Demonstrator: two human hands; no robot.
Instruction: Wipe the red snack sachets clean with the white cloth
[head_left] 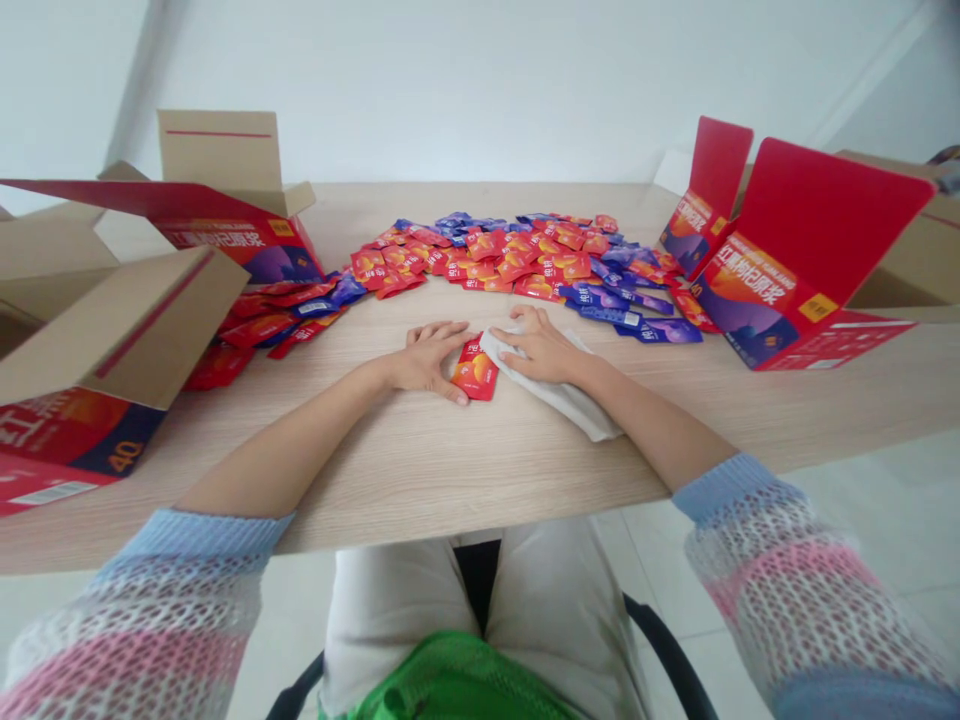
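Red foil sachet (pixel 475 370) with an orange-and-yellow print lies flat on the pale wood-grain bench (pixel 450 470), between the two hands and well back from the bench's near edge. The left hand (pixel 427 360) rests open and palm down, its fingertips (pixel 457 393) at the sachet's left side. The right hand (pixel 540 345) lies palm down with its fingers slightly spread on a crumpled white cloth (pixel 559 390), whose corner sits just beside the sachet; neither hand visibly closes around anything.

A broad arc of red and blue-purple sachets (pixel 510 255) spreads across the far half of the bench, and a looser strip of sachets (pixel 277 320) runs toward the left edge. Open red-and-tan cardboard cartons stand at both ends: one (pixel 240 235) at the far left corner, one printed "40" (pixel 82 440) at the near left, and one (pixel 795 270) at the right. Openwork pastel knit sleeves (pixel 787 560) cover the forearms' upper ends.
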